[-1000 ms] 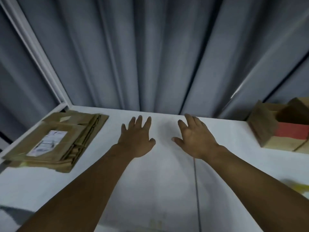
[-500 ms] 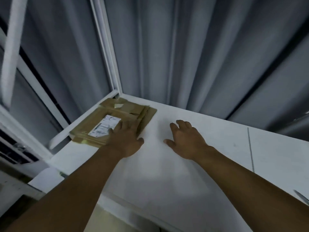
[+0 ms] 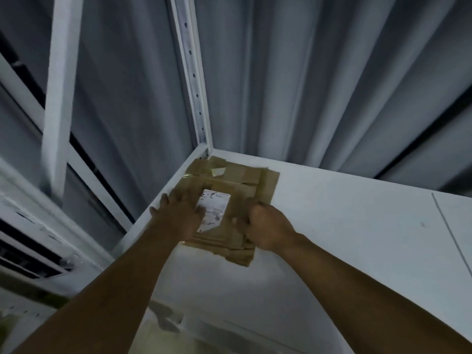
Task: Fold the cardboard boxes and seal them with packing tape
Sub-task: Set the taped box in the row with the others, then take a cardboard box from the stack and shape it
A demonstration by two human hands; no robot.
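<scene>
Now my left hand (image 3: 178, 213) lies flat on the boxes (image 3: 245, 180). My right hand (image 3: 265, 226) grips their edge, fingertips hidden; the label (image 3: 214, 208) is blurred.

The scene is dimly lit, and a cool grey-blue cast is spread over everything. A broad, soft shadow is thrown on the white counter (image 3: 357, 238) on the near side of the left hand (image 3: 178, 213) and right hand (image 3: 265, 226). Both hands and the flattened boxes (image 3: 255, 180) under them are smeared by motion blur, and the print on the label (image 3: 215, 208) between them is left unreadable. Beyond the hands, the curtain (image 3: 306, 85) and upright post (image 3: 191, 72) are splayed outward by wide-angle distortion.
</scene>
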